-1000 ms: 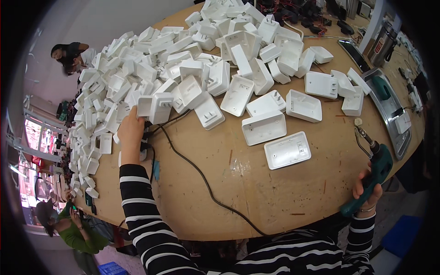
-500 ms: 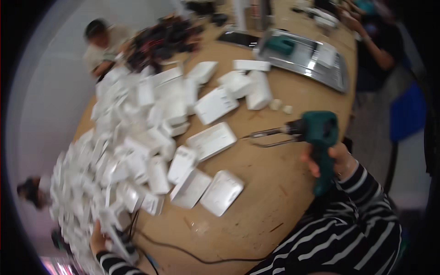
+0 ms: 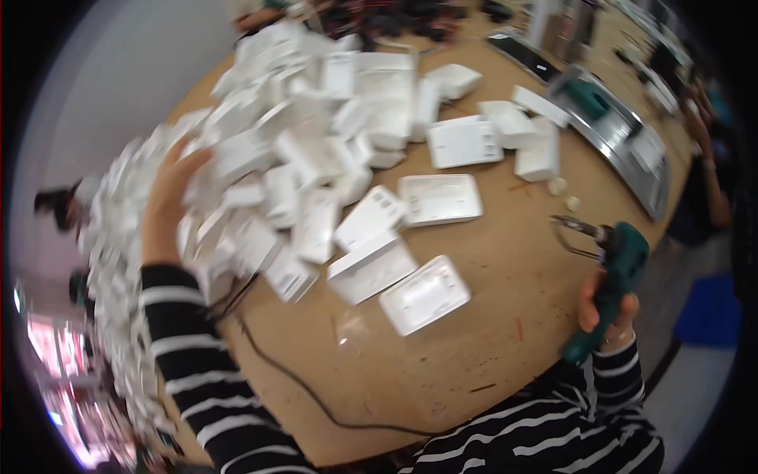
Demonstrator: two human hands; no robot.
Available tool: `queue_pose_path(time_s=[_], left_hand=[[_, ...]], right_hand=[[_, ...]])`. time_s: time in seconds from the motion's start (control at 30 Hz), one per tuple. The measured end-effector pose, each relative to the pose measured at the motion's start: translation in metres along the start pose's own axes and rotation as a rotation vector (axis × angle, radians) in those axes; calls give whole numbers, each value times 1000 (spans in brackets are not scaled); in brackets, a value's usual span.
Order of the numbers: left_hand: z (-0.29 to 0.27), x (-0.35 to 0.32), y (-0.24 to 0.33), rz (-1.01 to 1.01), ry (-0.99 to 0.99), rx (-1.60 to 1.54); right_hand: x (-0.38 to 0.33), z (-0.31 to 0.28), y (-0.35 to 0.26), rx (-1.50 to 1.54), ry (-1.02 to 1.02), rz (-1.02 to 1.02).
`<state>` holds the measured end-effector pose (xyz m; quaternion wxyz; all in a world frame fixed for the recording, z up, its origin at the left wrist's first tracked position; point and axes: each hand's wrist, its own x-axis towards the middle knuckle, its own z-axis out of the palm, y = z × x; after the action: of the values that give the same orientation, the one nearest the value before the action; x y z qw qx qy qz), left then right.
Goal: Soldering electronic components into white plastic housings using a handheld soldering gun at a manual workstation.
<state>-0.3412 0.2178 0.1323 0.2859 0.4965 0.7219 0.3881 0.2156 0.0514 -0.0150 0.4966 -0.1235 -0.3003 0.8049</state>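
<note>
A dark green soldering gun (image 3: 628,253) with a thin two-pronged tip is gripped in my right hand (image 3: 612,316) at the right side of the table, its tip pointing up and left. My left hand (image 3: 172,193) reaches out over the left part of a big heap of white plastic housings (image 3: 347,110). Its visible fingers are spread and blurred, next to several of the housings. Nearer to me, an open shallow white shell (image 3: 425,295) and a tilted white housing (image 3: 373,268) lie side by side on the table.
A metal tray (image 3: 608,142) with a second green tool stands at the back right. A black cable (image 3: 316,403) crosses the near table (image 3: 450,355). Two small pale pieces (image 3: 558,187) lie near the tray. Dark red and black parts (image 3: 403,20) are heaped at the back. Other people sit around.
My left hand has moved from the near end of the heap forward over its middle left. The view has turned left. My right hand still grips the soldering gun.
</note>
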Motion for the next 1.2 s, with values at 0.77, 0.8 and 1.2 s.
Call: queue_pose_path(time_s=[0.77,0.8,1.2], left_hand=[[-159,-238,-192,-493,219,311],[-146,-236,-178,-580,94,158],[-115,-236,-94,7,335,-256]], right_hand=[[5,-27,-5,-38,-130,-43],[5,-29,-6,-45,-133,-40],[5,-28,-9,-79,-96,-34]])
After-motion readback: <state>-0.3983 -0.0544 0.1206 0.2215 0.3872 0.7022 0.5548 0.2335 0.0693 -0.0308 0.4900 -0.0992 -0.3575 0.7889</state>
